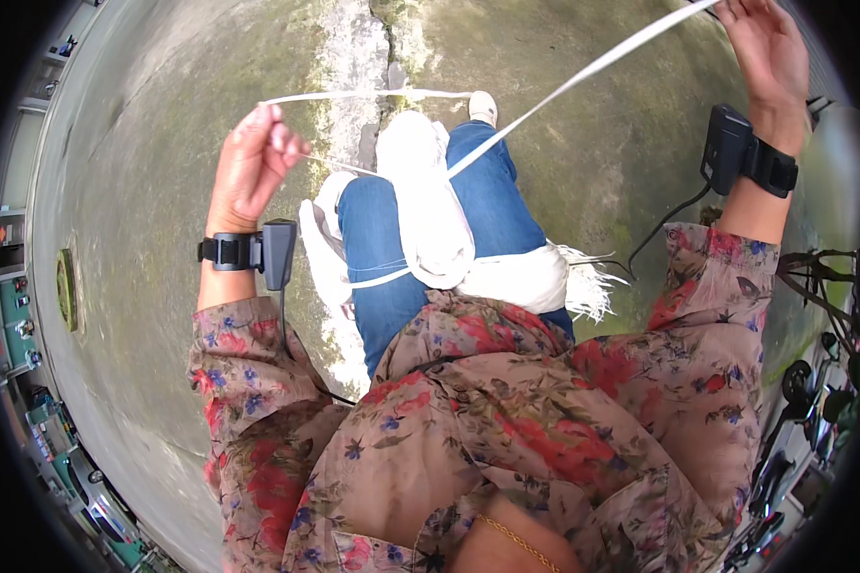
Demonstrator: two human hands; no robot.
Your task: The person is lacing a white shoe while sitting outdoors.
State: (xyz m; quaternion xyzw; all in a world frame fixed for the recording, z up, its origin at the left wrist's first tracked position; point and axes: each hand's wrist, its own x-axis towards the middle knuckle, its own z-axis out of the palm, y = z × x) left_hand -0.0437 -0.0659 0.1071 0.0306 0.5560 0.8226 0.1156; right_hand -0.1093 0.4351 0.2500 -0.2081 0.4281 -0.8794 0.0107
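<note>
Across my lap lies a long white cloth bundle, between my knees in blue jeans. A flat white strip rises taut from the bundle to the upper right, where my right hand pinches it; its fingertips are partly cut off by the top edge. My left hand is raised at the left, fingers pinched on a narrow white strip that runs across to my light shoe. A thinner length goes from that hand back to the bundle.
White cloth with a loose fringe covers my right thigh. More white cloth hangs beside my left knee. Black devices with cables are strapped to both wrists. Cracked, mossy concrete surrounds me; a plant stands at right.
</note>
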